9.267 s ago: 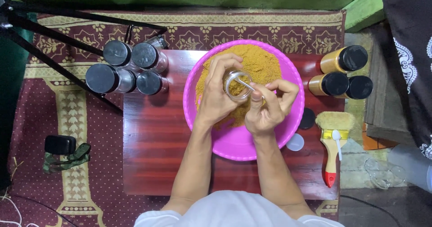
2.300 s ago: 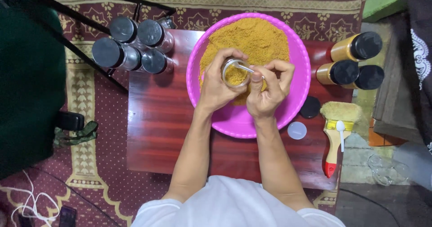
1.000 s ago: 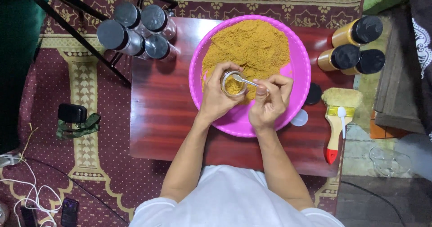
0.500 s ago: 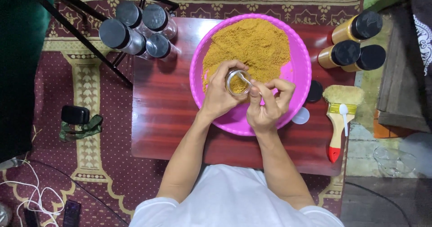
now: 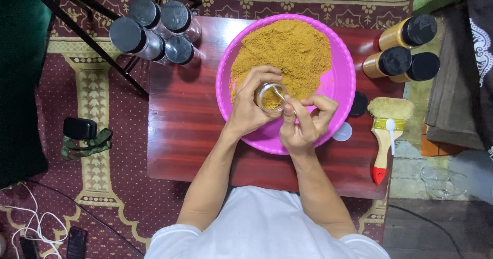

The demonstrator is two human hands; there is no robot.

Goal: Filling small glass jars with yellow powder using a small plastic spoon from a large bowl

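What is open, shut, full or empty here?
small jar: open, partly filled with yellow powder
left hand: gripping the small jar
right hand: pinching a small spoon
pink basin: heaped with powder
three amber jars: capped, filled
clear jars: capped, empty
brush: lying flat

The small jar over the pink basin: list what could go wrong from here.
1. The small jar, gripped by the left hand, looks nearly full; more from the spoon in the right hand could overflow.
2. Spilled yellow powder may miss the pink basin and land on the red table.
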